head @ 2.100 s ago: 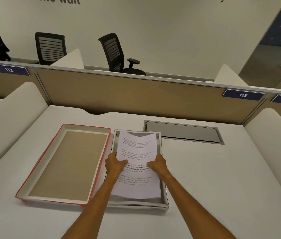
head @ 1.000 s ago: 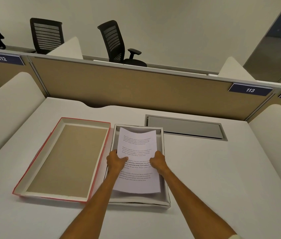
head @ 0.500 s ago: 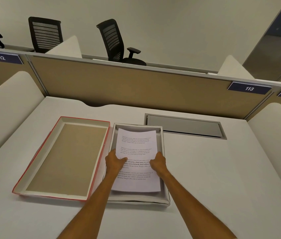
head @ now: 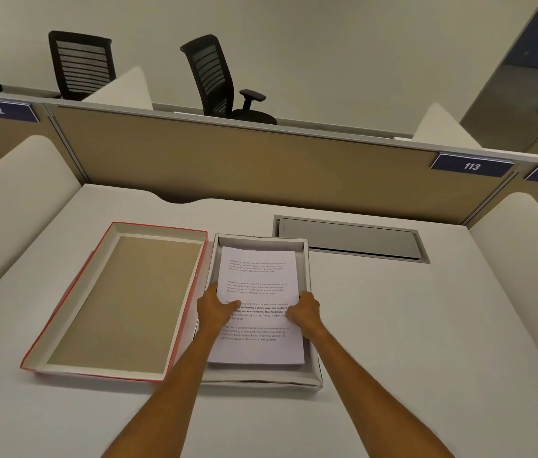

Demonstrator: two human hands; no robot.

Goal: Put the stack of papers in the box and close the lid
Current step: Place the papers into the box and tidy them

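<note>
Both hands grip the papers (head: 257, 292) by the long edges: the left hand (head: 215, 309) has its thumb on top of the printed sheet, and the right hand (head: 304, 313) is curled round the opposite edge. Those papers lie inside the white box (head: 312, 371), within its walls. Its red-edged lid (head: 62, 312) rests upside down on the desk (head: 409, 325), touching the box's left side.

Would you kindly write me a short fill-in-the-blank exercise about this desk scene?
1. Both hands hold the stack of papers over the open ____.
2. The lid lies upturned to the ____ of the box.
3. The lid's outer edge is coloured ____.
4. The left hand and right hand grip the stack's long ____.

Missing words: box; left; red; sides
</note>
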